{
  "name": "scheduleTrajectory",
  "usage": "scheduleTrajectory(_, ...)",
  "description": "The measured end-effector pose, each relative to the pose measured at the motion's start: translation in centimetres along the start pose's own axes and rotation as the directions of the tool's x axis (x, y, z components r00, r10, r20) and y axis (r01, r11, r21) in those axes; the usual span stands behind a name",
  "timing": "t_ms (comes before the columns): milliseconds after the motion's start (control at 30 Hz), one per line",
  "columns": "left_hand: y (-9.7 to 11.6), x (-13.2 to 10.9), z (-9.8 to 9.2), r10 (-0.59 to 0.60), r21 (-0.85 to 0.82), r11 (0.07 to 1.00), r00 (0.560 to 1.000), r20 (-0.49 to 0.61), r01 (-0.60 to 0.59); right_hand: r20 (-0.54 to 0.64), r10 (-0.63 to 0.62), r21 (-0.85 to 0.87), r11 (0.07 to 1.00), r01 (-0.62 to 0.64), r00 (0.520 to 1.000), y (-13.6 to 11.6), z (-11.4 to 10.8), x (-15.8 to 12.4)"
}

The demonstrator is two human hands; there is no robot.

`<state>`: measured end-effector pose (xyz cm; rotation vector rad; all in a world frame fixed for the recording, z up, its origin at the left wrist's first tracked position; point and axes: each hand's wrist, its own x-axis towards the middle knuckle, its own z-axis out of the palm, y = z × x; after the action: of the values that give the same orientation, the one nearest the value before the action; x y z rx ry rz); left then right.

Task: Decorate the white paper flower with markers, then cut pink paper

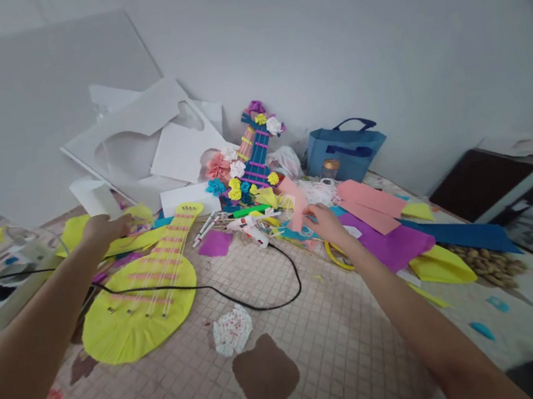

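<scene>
"In the head view, what is each hand doing?"

"The right hand (321, 220) seems to have thumb and fingers pinched together on the lower edge of a pink paper strip (291, 197), which is near the middle of the worktop (342, 356). The left hand (107, 230) is stretched out over yellow paper (139, 241), at the far left; I can't tell whether its fingers are apart or gripping anything."

"Which step is that?"

"I'd judge it to be handling or sorting loose paper. The glue gun (252, 230) lies between the hands, held by neither."

"And what does the next move call for?"

"A light pinch on the pink strip, I'd say, since thin paper may crease, and care around the gun's black cord (299, 280). It crosses the yellow paper-covered instrument (136, 314) with strings, so a tug there could snag them."
</scene>
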<state>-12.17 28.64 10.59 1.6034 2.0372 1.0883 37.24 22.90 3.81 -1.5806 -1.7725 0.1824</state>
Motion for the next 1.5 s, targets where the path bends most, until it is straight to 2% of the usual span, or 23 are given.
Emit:
scheduleTrajectory(100, -0.2, -0.9, 0.2, -0.071, 0.118, 0.99, 0.997, -0.008, 0.072, 0.008, 0.041, -0.037, 0.999, -0.041, 0.999, 0.8, 1.0, 1.7)
scheduleTrajectory(200, -0.1, -3.2, 1.1, -0.009, 0.126, 0.992, 0.999, 0.052, 0.002, 0.013, 0.116, -0.023, 0.993, -0.116, 0.993, 1.2, 2.1, 3.5)
scheduleTrajectory(233, 0.0, -4.2, 1.5, 0.04, 0.071, 0.996, 0.993, 0.112, -0.048, 0.01, 0.146, -0.007, 0.989, -0.146, 0.989, 1.3, 2.2, 4.0)
scheduleTrajectory(300, 0.3, -6.1, 2.3, 0.083, -0.117, 0.991, 0.982, 0.17, -0.064, -0.013, 0.203, 0.045, 0.978, -0.203, 0.979, 1.4, 2.1, 5.0)
scheduleTrajectory(433, 1.2, -9.9, 3.3, 0.114, -0.231, 0.971, 0.963, 0.245, -0.056, -0.15, 0.294, 0.231, 0.939, -0.256, 0.944, 1.7, 0.3, 5.3)
scheduleTrajectory(533, 2.1, -12.5, 3.7, 0.138, -0.34, 0.94, 0.935, 0.327, -0.02, -0.232, 0.348, 0.427, 0.875, -0.226, 0.909, 1.7, -1.0, 3.4)
scheduleTrajectory(667, 3.6, -15.7, 4.7, 0.212, -0.417, 0.908, 0.9, 0.38, -0.037, -0.204, 0.374, 0.65, 0.743, -0.161, 0.905, 0.6, -1.1, -0.7)
scheduleTrajectory(833, 6.0, -19.8, 7.6, 0.35, -0.479, 0.874, 0.79, 0.503, -0.081, -0.138, 0.308, 0.769, 0.632, -0.094, 0.941, -2.7, 0.5, -5.0)
scheduleTrajectory(900, 6.9, -21.3, 8.7, 0.405, -0.513, 0.855, 0.72, 0.564, -0.079, -0.124, 0.266, 0.781, 0.621, -0.072, 0.956, -3.8, 1.1, -6.0)
scheduleTrajectory(967, 7.9, -22.4, 9.4, 0.453, -0.518, 0.847, 0.671, 0.587, -0.119, -0.169, 0.197, 0.701, 0.712, -0.023, 0.966, -4.2, 1.5, -6.2)
scheduleTrajectory(1033, 8.7, -23.3, 9.6, 0.467, -0.49, 0.856, 0.65, 0.6, -0.163, -0.254, 0.126, 0.506, 0.862, 0.021, 0.959, -3.6, 1.5, -5.5)
scheduleTrajectory(1067, 9.1, -23.7, 9.6, 0.47, -0.479, 0.86, 0.639, 0.609, -0.176, -0.283, 0.111, 0.426, 0.905, 0.021, 0.953, -3.0, 1.3, -4.9)
scheduleTrajectory(1167, 9.4, -24.3, 9.3, 0.483, -0.473, 0.86, 0.609, 0.629, -0.194, -0.277, 0.087, 0.293, 0.956, -0.003, 0.957, -0.7, 0.3, -2.7)
scheduleTrajectory(1300, 8.2, -24.3, 9.0, 0.479, -0.474, 0.861, 0.605, 0.636, -0.183, -0.145, 0.019, 0.024, 1.0, -0.016, 0.989, 1.1, -0.8, -1.5)
scheduleTrajectory(1400, 7.0, -24.0, 8.9, 0.44, -0.452, 0.879, 0.623, 0.646, -0.152, -0.014, -0.059, -0.145, 0.988, 0.057, 0.998, 1.1, -0.2, -2.9)
scheduleTrajectory(1500, 6.3, -23.7, 9.0, 0.412, -0.45, 0.885, 0.644, 0.645, -0.115, 0.107, -0.133, -0.194, 0.969, 0.152, 0.985, 0.6, 1.0, -4.7)
